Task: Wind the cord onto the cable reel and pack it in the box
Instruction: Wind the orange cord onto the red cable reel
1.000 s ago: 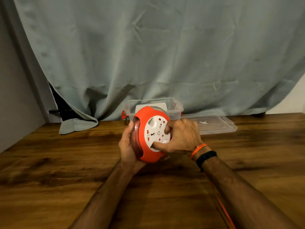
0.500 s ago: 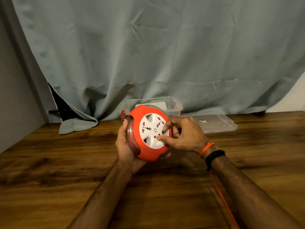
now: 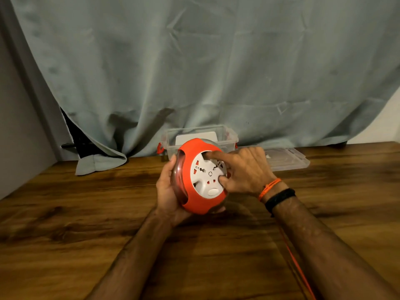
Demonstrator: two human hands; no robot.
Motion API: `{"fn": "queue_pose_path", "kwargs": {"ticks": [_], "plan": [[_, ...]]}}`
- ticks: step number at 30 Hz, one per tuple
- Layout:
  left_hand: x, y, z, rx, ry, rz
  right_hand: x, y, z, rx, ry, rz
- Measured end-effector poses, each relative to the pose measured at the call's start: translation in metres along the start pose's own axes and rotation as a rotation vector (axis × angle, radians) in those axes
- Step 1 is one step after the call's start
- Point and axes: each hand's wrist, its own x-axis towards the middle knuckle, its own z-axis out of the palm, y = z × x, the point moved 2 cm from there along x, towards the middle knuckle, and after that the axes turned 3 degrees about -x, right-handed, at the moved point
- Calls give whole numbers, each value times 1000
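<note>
Fingers (image 3: 213, 155) on round glossy orange cable reel (image 3: 200, 204), white hub.

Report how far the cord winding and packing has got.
Done: clear plastic box stands open, lid beside it. In hand: left hand grips the round orange cable reel; right hand works its white hub. Left: thin orange cord trails loose; reel not yet boxed.

Wide bare table (image 3: 65, 245) on the left and up front, easy reach. Behind the reel (image 3: 201, 180) sit the open box (image 3: 229, 137) and its lid (image 3: 287, 159), tight against the curtain (image 3: 194, 72). Orange cord (image 3: 298, 269) trails along the right.
</note>
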Motion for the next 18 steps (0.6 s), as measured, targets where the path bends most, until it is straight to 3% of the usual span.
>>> {"fn": "queue_pose_path", "kwargs": {"ticks": [8,14,18], "plan": [[-2,4,2,88,49,98,-4,-6,3,4,69,103],[3,5,20,14,47,362,2,-20,7,133,91,418],[3,5,26,8,-48,332,5,-22,5,185,59,413]]}}
